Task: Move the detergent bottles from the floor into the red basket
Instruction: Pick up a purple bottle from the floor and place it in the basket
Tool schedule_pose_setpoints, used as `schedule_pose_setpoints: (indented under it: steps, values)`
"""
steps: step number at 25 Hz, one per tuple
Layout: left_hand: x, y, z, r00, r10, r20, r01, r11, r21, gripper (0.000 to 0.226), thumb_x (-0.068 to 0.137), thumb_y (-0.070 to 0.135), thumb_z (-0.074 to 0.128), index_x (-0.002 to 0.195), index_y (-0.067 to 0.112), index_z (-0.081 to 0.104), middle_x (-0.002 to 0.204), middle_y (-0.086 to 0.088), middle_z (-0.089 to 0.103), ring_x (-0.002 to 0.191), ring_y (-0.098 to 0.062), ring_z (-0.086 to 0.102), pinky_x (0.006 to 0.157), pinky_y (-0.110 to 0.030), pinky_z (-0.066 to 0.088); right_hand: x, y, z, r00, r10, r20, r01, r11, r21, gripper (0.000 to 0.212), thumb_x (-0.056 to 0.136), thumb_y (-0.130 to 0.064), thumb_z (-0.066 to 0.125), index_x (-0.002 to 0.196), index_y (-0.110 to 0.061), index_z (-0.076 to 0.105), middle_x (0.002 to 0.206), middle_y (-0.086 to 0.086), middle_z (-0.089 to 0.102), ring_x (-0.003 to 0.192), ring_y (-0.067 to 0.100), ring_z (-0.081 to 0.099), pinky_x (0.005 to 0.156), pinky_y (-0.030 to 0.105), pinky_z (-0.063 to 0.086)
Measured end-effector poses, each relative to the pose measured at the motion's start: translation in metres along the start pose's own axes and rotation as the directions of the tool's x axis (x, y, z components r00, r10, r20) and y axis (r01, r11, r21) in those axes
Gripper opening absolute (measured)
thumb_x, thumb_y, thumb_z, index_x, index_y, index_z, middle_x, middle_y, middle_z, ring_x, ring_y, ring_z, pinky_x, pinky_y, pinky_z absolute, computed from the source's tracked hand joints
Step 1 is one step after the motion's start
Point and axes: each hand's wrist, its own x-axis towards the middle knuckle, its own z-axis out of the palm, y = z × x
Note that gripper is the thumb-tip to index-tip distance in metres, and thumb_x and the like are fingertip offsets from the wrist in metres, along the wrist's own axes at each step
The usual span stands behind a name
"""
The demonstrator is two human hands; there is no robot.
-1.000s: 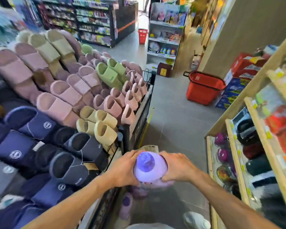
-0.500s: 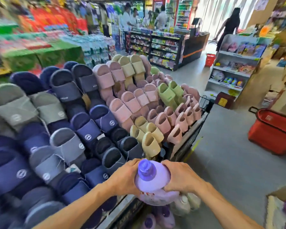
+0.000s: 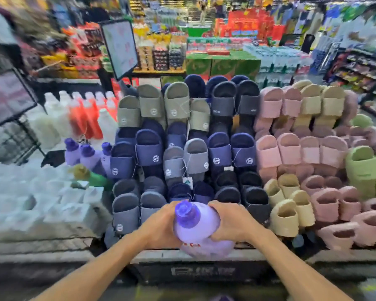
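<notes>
I hold a lilac detergent bottle [image 3: 201, 232] with a purple cap upright in front of me, at the near edge of a slipper display. My left hand [image 3: 161, 227] grips its left side and my right hand [image 3: 232, 224] grips its right side. Three more lilac bottles with purple caps [image 3: 86, 156] stand on the display to the left, beside a green bottle [image 3: 93, 178]. The red basket is out of view. A purple cap tip shows at the bottom edge [image 3: 223, 298].
A sloping display of slippers [image 3: 226, 153] in grey, navy, pink, beige and green fills the middle and right. White packs [image 3: 41, 203] and white and orange bottles [image 3: 80, 116] lie to the left. Stocked shop shelves [image 3: 367, 68] stand behind.
My view has swung left: the red basket and the floor have left the frame, and the slipper display now faces me. Both hands keep their grip on the bottle.
</notes>
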Motion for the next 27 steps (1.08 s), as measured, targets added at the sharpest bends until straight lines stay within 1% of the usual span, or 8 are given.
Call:
schedule_pose_setpoints:
  steps: [4, 9, 13, 15, 17, 21, 24, 27]
  values:
    - [-0.087, -0.033, -0.044, 0.942, -0.301, -0.149, 0.306, 0.952, 0.007, 0.077, 0.065, 0.021, 0.089, 0.132, 0.019, 0.052, 0.12, 0.0, 0.064, 0.108, -0.019, 0.061, 0.093, -0.03, 0.049, 0.055, -0.087, 0.011, 0.964, -0.252, 0.082, 0.255, 0.966, -0.033, 0.07, 0.064, -0.066, 0.074, 0.124, -0.035, 0.053, 0.118, -0.009, 0.071, 0.109, 0.023, 0.066, 0.087, 0.036, 0.051]
    - [-0.219, -0.089, -0.082, 0.789, -0.533, -0.306, 0.509, 0.845, -0.163, 0.076, 0.063, 0.022, 0.089, 0.129, 0.023, 0.05, 0.112, 0.008, 0.06, 0.102, -0.014, 0.06, 0.089, -0.027, 0.049, 0.108, -0.23, 0.049, 0.849, -0.491, 0.195, 0.507, 0.861, -0.039, 0.068, 0.063, -0.07, 0.069, 0.116, -0.031, 0.052, 0.112, -0.008, 0.072, 0.105, 0.026, 0.067, 0.081, 0.038, 0.05]
    - [-0.333, -0.138, -0.12, 0.695, -0.589, -0.413, 0.527, 0.807, -0.264, 0.073, 0.06, 0.018, 0.089, 0.125, 0.027, 0.056, 0.118, 0.003, 0.068, 0.109, -0.022, 0.068, 0.095, -0.037, 0.055, 0.132, -0.365, 0.082, 0.718, -0.645, 0.263, 0.661, 0.749, 0.033, 0.081, 0.052, -0.071, 0.056, 0.124, -0.033, 0.055, 0.118, -0.003, 0.072, 0.11, 0.027, 0.066, 0.084, 0.037, 0.052]
    - [-0.381, -0.152, -0.139, 0.627, -0.646, -0.435, 0.63, 0.749, -0.205, 0.077, 0.059, 0.028, 0.089, 0.125, 0.03, 0.05, 0.116, 0.005, 0.065, 0.104, -0.017, 0.066, 0.091, -0.035, 0.055, 0.138, -0.419, 0.099, 0.665, -0.687, 0.294, 0.697, 0.712, 0.086, 0.08, 0.052, -0.07, 0.062, 0.124, -0.035, 0.056, 0.118, -0.006, 0.071, 0.108, 0.023, 0.066, 0.086, 0.037, 0.054]
    - [-0.436, -0.175, -0.152, 0.579, -0.647, -0.497, 0.638, 0.738, -0.217, 0.079, 0.054, 0.031, 0.087, 0.124, 0.031, 0.052, 0.116, 0.008, 0.063, 0.105, -0.016, 0.065, 0.091, -0.036, 0.055, 0.145, -0.48, 0.119, 0.612, -0.714, 0.339, 0.735, 0.672, 0.088, 0.074, 0.055, -0.066, 0.068, 0.121, -0.035, 0.056, 0.113, -0.008, 0.071, 0.102, 0.021, 0.067, 0.083, 0.039, 0.056]
    - [-0.532, -0.204, -0.176, 0.414, -0.699, -0.583, 0.723, 0.641, -0.256, 0.081, 0.048, 0.039, 0.081, 0.123, 0.034, 0.052, 0.113, 0.011, 0.061, 0.103, -0.015, 0.065, 0.086, -0.039, 0.056, 0.159, -0.595, 0.148, 0.446, -0.814, 0.373, 0.848, 0.517, 0.114, 0.071, 0.055, -0.058, 0.069, 0.121, -0.034, 0.057, 0.105, -0.007, 0.071, 0.095, 0.022, 0.067, 0.077, 0.039, 0.056]
    - [-0.585, -0.22, -0.193, 0.318, -0.722, -0.615, 0.734, 0.598, -0.322, 0.083, 0.049, 0.033, 0.082, 0.126, 0.033, 0.051, 0.118, 0.008, 0.06, 0.109, -0.018, 0.063, 0.09, -0.042, 0.055, 0.168, -0.668, 0.162, 0.318, -0.876, 0.363, 0.912, 0.387, 0.134, 0.079, 0.055, -0.059, 0.066, 0.128, -0.03, 0.057, 0.105, -0.004, 0.073, 0.095, 0.024, 0.068, 0.077, 0.035, 0.055]
    - [-0.631, -0.233, -0.218, 0.202, -0.734, -0.648, 0.754, 0.539, -0.376, 0.08, 0.053, 0.026, 0.083, 0.126, 0.026, 0.051, 0.115, 0.006, 0.061, 0.102, -0.017, 0.063, 0.088, -0.038, 0.055, 0.181, -0.741, 0.183, 0.212, -0.906, 0.366, 0.944, 0.287, 0.162, 0.09, 0.049, -0.062, 0.059, 0.131, -0.027, 0.057, 0.107, -0.001, 0.073, 0.097, 0.026, 0.068, 0.074, 0.033, 0.051]
